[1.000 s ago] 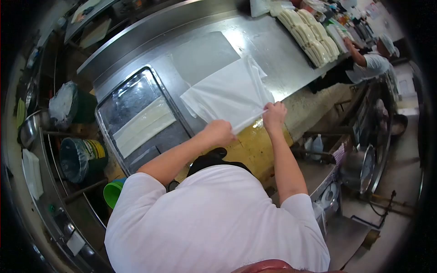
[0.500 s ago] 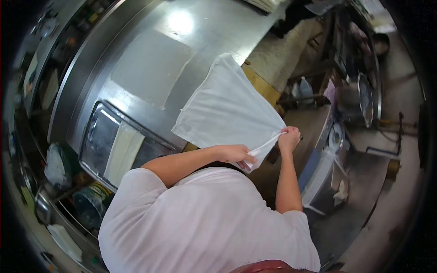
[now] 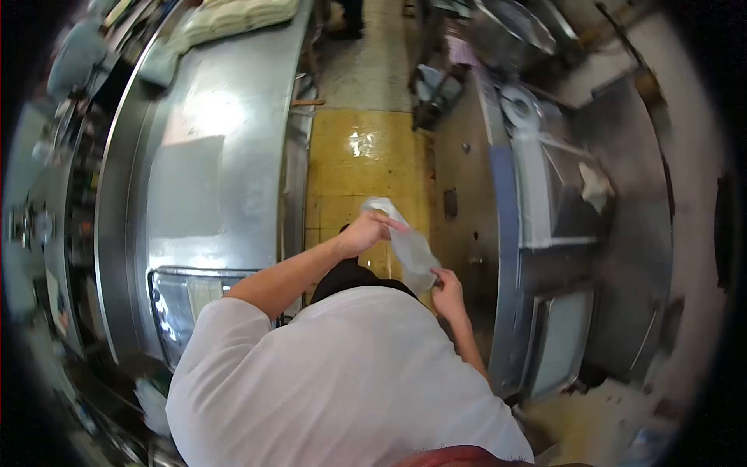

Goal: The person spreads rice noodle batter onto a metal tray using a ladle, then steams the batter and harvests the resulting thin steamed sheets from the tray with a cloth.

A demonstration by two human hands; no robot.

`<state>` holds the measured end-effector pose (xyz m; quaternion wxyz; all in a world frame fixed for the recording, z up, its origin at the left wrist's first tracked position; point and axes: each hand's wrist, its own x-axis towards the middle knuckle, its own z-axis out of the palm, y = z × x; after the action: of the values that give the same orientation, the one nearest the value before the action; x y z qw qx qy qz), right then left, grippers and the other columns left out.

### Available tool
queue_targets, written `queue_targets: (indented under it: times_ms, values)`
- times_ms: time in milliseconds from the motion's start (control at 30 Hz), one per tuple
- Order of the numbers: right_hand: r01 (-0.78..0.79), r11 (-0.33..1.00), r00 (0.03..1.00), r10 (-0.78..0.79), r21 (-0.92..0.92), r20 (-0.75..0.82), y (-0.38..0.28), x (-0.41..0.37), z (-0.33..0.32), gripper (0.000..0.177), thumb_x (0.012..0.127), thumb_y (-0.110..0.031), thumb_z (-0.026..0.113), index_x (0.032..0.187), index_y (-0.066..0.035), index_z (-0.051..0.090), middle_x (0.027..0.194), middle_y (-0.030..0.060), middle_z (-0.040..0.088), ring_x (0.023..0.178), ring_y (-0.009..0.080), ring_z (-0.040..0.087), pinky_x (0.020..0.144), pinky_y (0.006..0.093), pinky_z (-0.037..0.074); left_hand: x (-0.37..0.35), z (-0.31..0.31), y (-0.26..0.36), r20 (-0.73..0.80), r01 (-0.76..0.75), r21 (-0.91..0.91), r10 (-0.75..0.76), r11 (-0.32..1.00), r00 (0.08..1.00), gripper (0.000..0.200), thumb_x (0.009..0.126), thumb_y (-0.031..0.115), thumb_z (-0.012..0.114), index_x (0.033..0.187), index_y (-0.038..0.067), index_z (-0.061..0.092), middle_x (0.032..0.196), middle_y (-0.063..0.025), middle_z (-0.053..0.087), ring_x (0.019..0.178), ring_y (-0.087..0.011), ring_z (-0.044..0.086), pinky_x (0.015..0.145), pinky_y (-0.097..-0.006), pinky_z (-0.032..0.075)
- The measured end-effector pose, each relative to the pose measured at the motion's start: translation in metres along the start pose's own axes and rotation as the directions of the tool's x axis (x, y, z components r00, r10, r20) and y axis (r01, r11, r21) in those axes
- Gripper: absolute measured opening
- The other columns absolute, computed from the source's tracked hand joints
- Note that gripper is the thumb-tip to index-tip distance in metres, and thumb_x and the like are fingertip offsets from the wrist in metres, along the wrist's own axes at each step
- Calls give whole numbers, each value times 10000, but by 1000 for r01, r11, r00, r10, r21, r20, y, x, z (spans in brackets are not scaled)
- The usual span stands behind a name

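A white cloth [image 3: 410, 251] hangs bunched between my two hands, in front of my body and over the yellow floor. My left hand [image 3: 367, 233] is closed on its upper left part. Lower down on the right, my right hand [image 3: 447, 291] pinches the cloth's other end. To the left, a metal tray [image 3: 173, 315] lies on the steel table [image 3: 253, 117], with a pale folded cloth [image 3: 205, 296] in it, partly hidden by my left arm.
Wrapped pale stacks [image 3: 237, 17] lie at the table's far end. A yellow tiled floor [image 3: 350, 167] runs between the table and a metal counter [image 3: 467, 194] on the right. A large metal pot [image 3: 517, 27] stands at the back right. A person's dark-clothed leg [image 3: 352, 14] shows at the top.
My view has turned to the right, off the table and onto the aisle. The cloth, spread wide before, is now gathered into a narrow bundle between my hands.
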<state>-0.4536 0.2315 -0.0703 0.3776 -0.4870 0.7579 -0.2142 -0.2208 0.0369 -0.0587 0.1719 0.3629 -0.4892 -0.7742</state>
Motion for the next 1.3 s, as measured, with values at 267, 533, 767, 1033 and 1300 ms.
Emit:
queue_targets:
  times_ms: [267, 533, 767, 1033, 1300]
  values:
    - [215, 972, 852, -233, -94, -468, 24, -89, -17, 335, 826, -86, 637, 1156, -54, 685, 1382, 192, 540, 1315, 391, 460, 1090, 448, 400, -31, 182, 0, 508, -44, 318, -131, 947, 851, 174, 848, 115, 607, 879, 9, 742, 826, -56, 698, 823, -144, 630, 777, -296, 493]
    - [-381, 920, 810, 381, 94, -446, 158, -239, -32, 347, 775, -291, 818, 926, 2, 711, 778, 187, 686, 745, 369, 668, 741, 442, 544, -50, 286, 97, 625, -612, 514, 226, 602, 747, 245, 788, 3, 729, 1025, 64, 732, 956, -28, 712, 894, -142, 639, 804, -300, 510]
    - [-228, 943, 269, 300, 242, -915, 195, -374, -209, 195, 778, -93, 788, 866, -5, 639, 737, 102, 607, 673, 184, 574, 639, 346, 488, 40, 399, 162, 434, -715, 189, 596, 674, 676, 500, 820, -30, 756, 1294, 20, 604, 894, 18, 577, 804, -87, 556, 749, -231, 481]
    - [83, 975, -69, 212, 206, -975, 180, -431, -312, 210, 857, 33, 651, 1063, -5, 658, 887, 51, 681, 784, 127, 627, 728, 271, 508, 94, 531, 223, 559, -468, -449, 648, 761, 517, 474, 918, -59, 636, 1368, -16, 494, 1098, -86, 679, 940, -163, 664, 856, -248, 553]
    - [-610, 683, 37, 532, 402, -846, 292, -365, -238, 440, 801, -97, 638, 1228, 10, 643, 1271, 259, 616, 1202, 403, 581, 1061, 435, 446, 195, 602, 27, 846, -578, 419, -68, 700, 530, 246, 848, 61, 761, 1089, 23, 733, 955, -77, 747, 876, -154, 676, 812, -311, 529]
